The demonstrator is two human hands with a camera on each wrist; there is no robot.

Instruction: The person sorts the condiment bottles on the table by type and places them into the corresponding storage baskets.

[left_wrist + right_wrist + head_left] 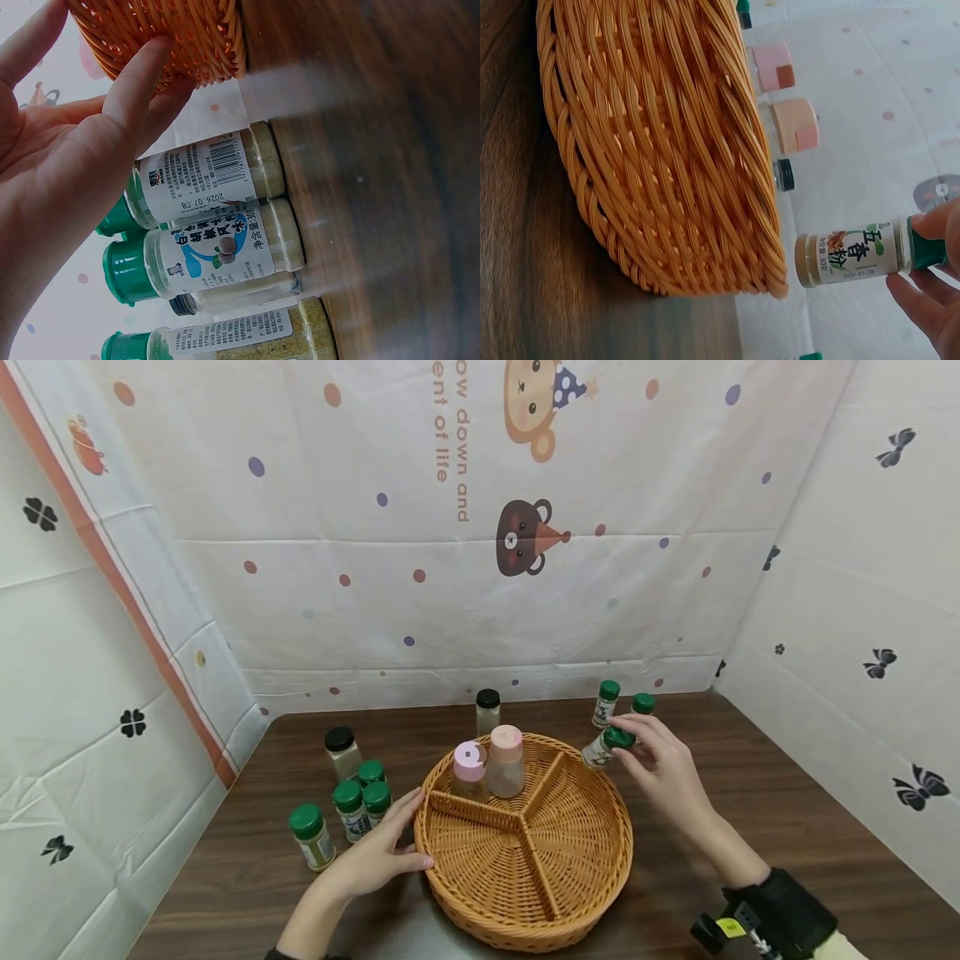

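My right hand pinches a spice jar by its green cap, with fingers and thumb. The jar is tilted in the head view, its base toward the basket's back right rim; the right wrist view has it raised above rim level. A round wicker basket with three compartments stands on the table. My left hand rests against the basket's left side, its extended fingers touching the wicker. In the back left compartment stand a lilac-capped jar and a pink-capped jar.
Left of the basket are several green-capped jars and a black-capped jar. Another black-capped jar stands behind the basket. Beyond my right hand are two green-capped jars. Patterned cloth walls off the table's back and sides.
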